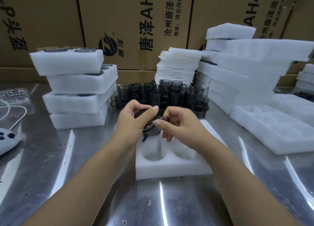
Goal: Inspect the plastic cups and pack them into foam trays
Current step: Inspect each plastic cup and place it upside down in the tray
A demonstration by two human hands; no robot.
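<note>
Steel table [85, 191]: foam tray stacks [76, 105], dark cups [161, 93], front tray [169, 169].

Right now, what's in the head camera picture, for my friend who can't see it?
The left hand and right hand hold a dark see-through cup above a white foam tray on a shiny table. Behind sit more dark cups, between stacks of foam trays.

Looking over a smooth, glossy metal bench [68, 183]; facing a matt white foam tray [169, 169] at its near edge, glossy smoke-tinted translucent plastic cups [156, 93], dull brown cardboard cartons [132, 22].
</note>
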